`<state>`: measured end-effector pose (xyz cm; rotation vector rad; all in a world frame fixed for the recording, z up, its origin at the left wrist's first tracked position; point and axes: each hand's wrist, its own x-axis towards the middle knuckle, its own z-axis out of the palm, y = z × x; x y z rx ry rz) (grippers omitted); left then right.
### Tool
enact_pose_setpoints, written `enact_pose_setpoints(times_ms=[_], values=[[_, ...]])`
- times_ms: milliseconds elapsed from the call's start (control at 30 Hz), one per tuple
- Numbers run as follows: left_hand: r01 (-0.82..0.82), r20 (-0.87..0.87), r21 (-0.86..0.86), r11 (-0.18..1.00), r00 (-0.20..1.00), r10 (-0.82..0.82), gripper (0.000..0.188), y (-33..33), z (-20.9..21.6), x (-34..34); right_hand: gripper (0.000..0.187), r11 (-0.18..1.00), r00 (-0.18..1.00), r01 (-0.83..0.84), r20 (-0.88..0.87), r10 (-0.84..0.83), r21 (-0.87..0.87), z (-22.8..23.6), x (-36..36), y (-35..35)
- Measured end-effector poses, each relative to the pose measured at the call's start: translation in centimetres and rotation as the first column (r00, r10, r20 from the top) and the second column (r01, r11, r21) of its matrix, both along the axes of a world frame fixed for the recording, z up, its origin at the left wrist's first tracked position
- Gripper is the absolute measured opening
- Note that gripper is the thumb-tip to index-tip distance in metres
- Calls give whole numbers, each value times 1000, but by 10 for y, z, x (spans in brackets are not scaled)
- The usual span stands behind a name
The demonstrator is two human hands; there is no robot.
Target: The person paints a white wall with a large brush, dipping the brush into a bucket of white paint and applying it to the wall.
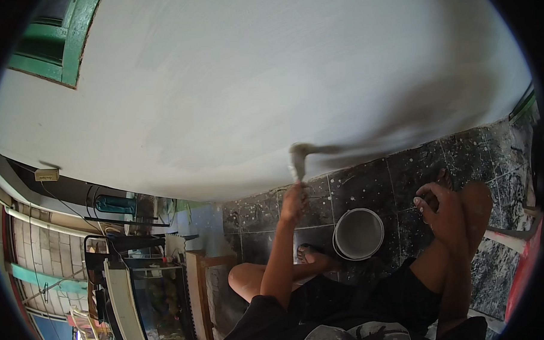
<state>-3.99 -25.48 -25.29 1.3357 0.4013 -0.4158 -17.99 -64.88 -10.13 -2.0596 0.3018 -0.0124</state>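
My left hand (294,203) is closed round the handle of a paintbrush (297,163), whose bristle end meets the lower part of the white wall (221,100). The brush throws a dark shadow to its right. My right hand (438,203) rests by my right knee, fingers loosely curled and apart, with nothing in it. Between my legs, on the dark tiles, stands a white bucket (358,234) with a pale inside; how full it is I cannot tell.
White specks dot the dark tiled floor (362,188). At left stand a glass tank (163,305) and a wooden frame (198,292). A green window frame (71,45) is set in the wall at upper left. Something red (524,269) lies at the right edge.
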Motion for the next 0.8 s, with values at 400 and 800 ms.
enact_pose_setpoints(times_ms=[400,800], values=[[-674,96,43,738,738,668,33,180,22,41,13,997,997,71,-37,-72,-41,-16,-9,-24],[65,-62,27,998,996,-63,31,-123,9,3,13,994,995,-103,3,103,25,1,3,9]])
